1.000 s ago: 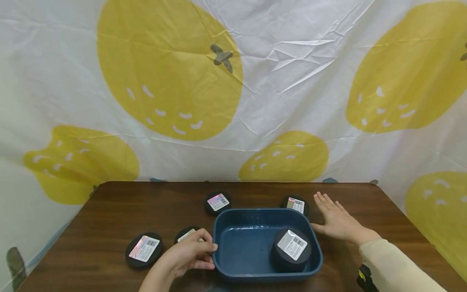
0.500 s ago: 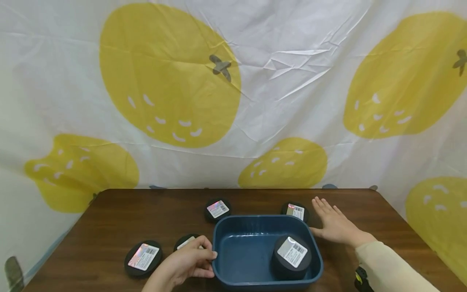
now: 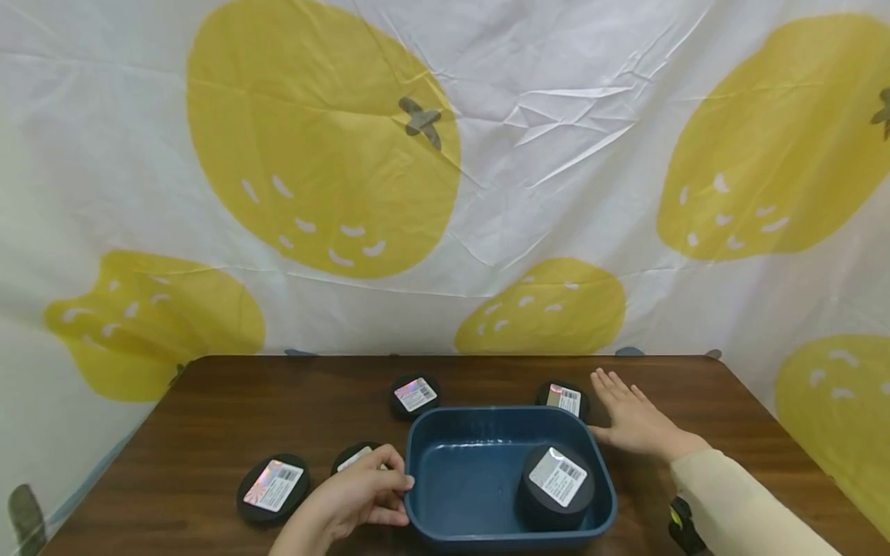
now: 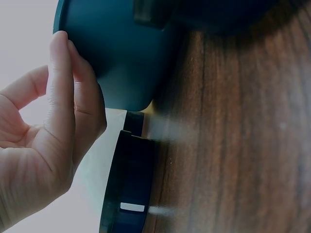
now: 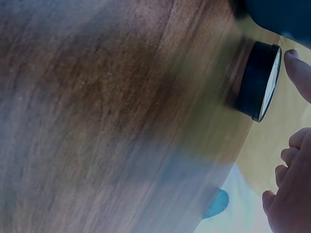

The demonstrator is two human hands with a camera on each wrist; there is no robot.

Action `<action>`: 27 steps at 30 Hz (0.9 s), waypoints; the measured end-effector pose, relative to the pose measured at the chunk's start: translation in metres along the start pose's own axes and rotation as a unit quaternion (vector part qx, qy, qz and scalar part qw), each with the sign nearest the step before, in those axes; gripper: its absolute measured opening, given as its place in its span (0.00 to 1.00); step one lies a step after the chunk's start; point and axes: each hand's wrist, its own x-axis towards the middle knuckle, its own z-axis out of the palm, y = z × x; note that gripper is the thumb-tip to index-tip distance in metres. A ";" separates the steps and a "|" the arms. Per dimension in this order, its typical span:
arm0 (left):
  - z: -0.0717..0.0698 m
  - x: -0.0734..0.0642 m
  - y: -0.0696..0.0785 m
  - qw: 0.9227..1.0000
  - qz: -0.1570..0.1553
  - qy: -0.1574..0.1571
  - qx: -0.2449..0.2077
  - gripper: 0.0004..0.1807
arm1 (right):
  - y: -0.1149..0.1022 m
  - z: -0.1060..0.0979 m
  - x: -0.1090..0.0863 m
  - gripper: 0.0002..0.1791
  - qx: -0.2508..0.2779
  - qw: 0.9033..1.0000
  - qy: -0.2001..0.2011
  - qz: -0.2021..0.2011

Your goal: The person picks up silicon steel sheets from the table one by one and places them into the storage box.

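A dark blue plastic bin [image 3: 473,490] stands on the table. My left hand [image 3: 365,494] has its fingers bent at the bin's left rim and pinches there, as the left wrist view shows thumb and fingertips together. Spread flat beside the bin's right wall is my right hand [image 3: 636,421], its fingers straight and its thumb tip by the far right corner. One black round container with a white label [image 3: 556,486] sits inside the bin on the right. Another black round container [image 5: 260,80] lies just ahead of the right thumb, partly hidden behind the bin in the head view.
More labelled black round containers stand around: one container [image 3: 273,489] at left, one container [image 3: 354,454] partly behind the left hand, one container [image 3: 415,396] behind the bin. The brown wooden table [image 3: 299,409] ends at a white curtain [image 3: 556,54] with yellow fruit.
Both hands and the bin stay almost in place. The whole head view has shifted slightly, so the table sits a little lower in it than one second ago.
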 end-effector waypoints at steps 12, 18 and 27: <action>0.000 0.001 0.003 1.000 0.000 -0.003 -0.002 0.08 | 0.001 0.001 0.012 0.49 0.000 1.000 -0.002 -0.013; 0.001 0.003 0.004 1.000 0.000 -0.002 0.001 0.08 | 0.001 0.002 0.016 0.50 0.006 1.000 -0.006 -0.023; 0.000 0.000 0.001 1.000 -0.004 0.001 -0.001 0.07 | -0.002 0.009 0.022 0.48 0.015 0.999 -0.024 -0.025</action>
